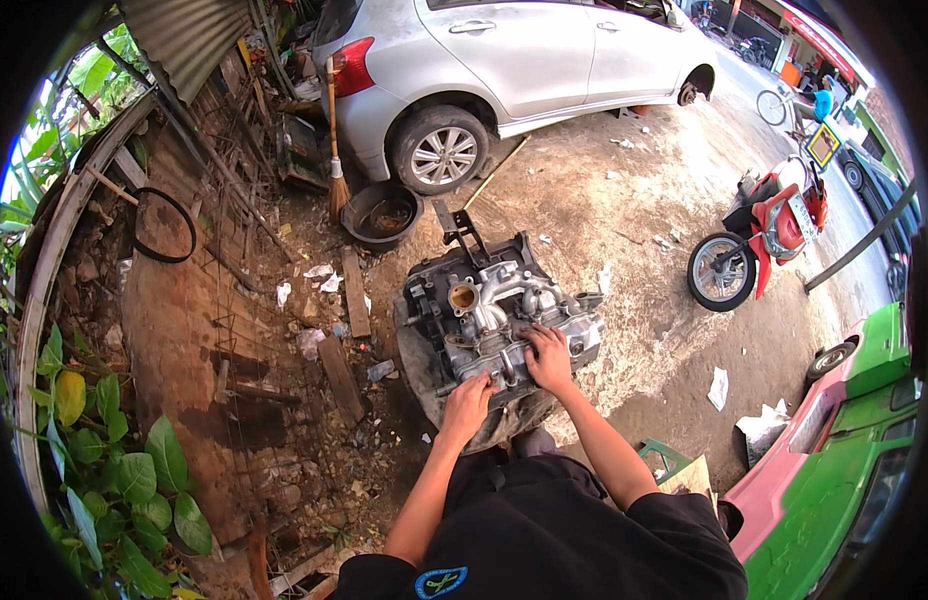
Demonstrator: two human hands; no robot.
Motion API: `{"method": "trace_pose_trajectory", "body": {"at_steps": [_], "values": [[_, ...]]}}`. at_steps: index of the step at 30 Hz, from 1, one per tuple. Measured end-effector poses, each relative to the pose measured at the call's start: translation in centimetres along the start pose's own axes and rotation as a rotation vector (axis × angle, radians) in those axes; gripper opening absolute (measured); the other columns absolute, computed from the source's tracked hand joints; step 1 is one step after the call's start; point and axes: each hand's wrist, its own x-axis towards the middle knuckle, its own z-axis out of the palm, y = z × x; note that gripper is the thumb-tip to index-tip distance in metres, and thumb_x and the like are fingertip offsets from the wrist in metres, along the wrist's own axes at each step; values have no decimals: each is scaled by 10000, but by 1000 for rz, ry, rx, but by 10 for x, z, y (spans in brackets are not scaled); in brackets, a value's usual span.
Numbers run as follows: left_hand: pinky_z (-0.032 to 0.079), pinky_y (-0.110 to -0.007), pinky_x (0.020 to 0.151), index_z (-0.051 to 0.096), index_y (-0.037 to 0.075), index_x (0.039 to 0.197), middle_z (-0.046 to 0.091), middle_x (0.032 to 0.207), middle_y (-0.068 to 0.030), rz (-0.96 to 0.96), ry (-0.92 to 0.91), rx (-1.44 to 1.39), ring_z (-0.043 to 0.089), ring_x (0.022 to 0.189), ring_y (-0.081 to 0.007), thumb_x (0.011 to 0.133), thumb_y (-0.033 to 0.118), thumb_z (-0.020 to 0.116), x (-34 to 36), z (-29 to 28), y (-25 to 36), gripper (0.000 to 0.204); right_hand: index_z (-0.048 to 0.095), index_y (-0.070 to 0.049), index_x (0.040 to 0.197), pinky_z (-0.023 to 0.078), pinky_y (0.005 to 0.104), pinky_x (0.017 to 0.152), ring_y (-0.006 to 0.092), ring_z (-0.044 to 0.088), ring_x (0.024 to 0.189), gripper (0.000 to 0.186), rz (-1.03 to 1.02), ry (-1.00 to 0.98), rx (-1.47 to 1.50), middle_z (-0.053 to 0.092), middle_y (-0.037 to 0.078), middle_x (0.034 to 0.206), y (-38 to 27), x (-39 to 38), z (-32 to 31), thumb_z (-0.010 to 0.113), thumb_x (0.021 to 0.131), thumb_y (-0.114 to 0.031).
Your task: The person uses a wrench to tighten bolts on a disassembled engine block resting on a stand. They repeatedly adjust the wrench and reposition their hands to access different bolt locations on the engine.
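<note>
Engine block w/ manifold point(499, 320) on tyre point(429, 375): likely heavy, rigid, oily. Left hand point(469, 402) & right hand point(549, 358) lie fingers-curled on near edge; firm grasp unclear.

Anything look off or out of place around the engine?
Yes. The engine block sits outdoors on an old tyre on bare dirt, both hands, left hand and right hand, resting on it. Paper scraps and loose wooden planks litter the ground beside it.

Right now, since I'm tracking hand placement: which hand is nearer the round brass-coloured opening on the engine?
Left. The left hand rests on the engine's near edge below the opening; the right hand lies further right.
</note>
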Motion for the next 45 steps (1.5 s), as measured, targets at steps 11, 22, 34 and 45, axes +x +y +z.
{"method": "trace_pose_trajectory", "body": {"at_steps": [11, 22, 34, 45], "values": [[570, -429, 758, 614, -95, 1189, 681, 1048, -219, 68, 74, -62, 717, 943, -356, 938, -69, 618, -15, 4, -8, 252, 713, -107, 1154, 333, 480, 1167, 268, 559, 1313, 317, -22, 26, 13, 706, 101, 1225, 0, 0, 0, 607, 855, -124], [614, -374, 794, 625, -86, 1201, 713, 1057, -205, 73, 131, -123, 755, 938, -303, 948, -100, 576, -8, 17, -11, 258, 708, -97, 1160, 330, 484, 1167, 272, 558, 1318, 323, -17, 18, 5, 701, 102, 1240, 4, -1, 3, 605, 855, -124], [581, -353, 739, 620, -102, 1185, 750, 886, -191, -108, 108, -256, 763, 857, -268, 935, -77, 595, 16, 4, -5, 252, 704, -86, 1165, 330, 494, 1167, 284, 556, 1315, 320, -6, -3, 1, 690, 140, 1247, 5, 0, 4, 598, 867, -134], [538, -377, 719, 626, -56, 1134, 721, 887, -210, -151, -71, -296, 758, 844, -262, 914, -83, 627, 31, -17, 4, 221, 700, -90, 1192, 316, 478, 1181, 273, 536, 1346, 340, 13, -16, -14, 689, 100, 1275, 3, 0, 2, 589, 871, -116]]}}
